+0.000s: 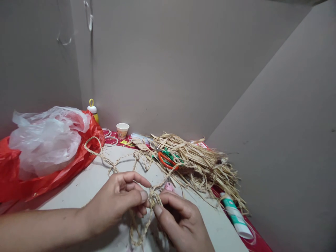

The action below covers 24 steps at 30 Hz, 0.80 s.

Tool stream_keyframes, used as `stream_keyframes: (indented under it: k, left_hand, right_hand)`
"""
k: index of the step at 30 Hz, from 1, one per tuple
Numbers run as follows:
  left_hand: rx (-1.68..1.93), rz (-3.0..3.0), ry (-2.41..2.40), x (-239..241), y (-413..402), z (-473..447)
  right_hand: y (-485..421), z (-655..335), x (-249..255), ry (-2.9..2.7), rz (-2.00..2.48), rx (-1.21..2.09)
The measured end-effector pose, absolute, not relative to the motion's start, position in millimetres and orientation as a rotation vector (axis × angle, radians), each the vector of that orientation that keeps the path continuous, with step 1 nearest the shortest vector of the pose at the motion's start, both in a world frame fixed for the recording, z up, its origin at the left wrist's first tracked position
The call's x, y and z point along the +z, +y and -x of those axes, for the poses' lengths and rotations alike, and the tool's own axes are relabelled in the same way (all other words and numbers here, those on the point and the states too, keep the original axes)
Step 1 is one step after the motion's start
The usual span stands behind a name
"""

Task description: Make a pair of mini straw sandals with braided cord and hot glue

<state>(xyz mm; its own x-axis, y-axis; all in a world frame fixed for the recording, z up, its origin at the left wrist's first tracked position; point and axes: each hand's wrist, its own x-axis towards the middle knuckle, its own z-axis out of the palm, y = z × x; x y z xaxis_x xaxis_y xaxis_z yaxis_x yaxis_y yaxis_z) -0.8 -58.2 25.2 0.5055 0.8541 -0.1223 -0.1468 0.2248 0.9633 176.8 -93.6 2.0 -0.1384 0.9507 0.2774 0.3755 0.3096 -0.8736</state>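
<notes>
A braided straw cord (143,232) is bunched into a small knotted coil between my hands, just above the light board. My right hand (183,218) is closed, pinching the right side of the coil between thumb and forefinger. On the left side, my left hand (115,197) has its thumb and lower fingers closed at the coil's edge, with the forefinger bent over the top. One loop of the cord hangs below the hands. More of it runs up to the right, and a braided length (105,159) lies looped behind my left hand. The fingertips partly hide the coil.
Loose dry straw (199,159) is heaped at the back right, with orange-and-green-handled scissors (168,159) on it. A green-and-white bottle (236,217) lies at right. A paper cup (122,130), yellow-and-white bottle (92,110) and red plastic bag (65,178) stand or lie left, before grey walls.
</notes>
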Motion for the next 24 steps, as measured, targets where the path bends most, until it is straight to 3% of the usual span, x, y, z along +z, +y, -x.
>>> stream_keyframes:
  k: [7,18,24]
  left_hand:
    - [0.748,-1.178,0.756,19,-56,0]
    - [0.836,-1.203,0.750,20,-60,0]
    - [0.936,-1.270,0.785,24,-59,3]
  right_hand:
    - [-93,-180,7,-1.816,1.159,0.824]
    - [-96,-176,17,-1.462,1.222,1.315]
    - [-95,-182,21,-1.480,1.308,1.200]
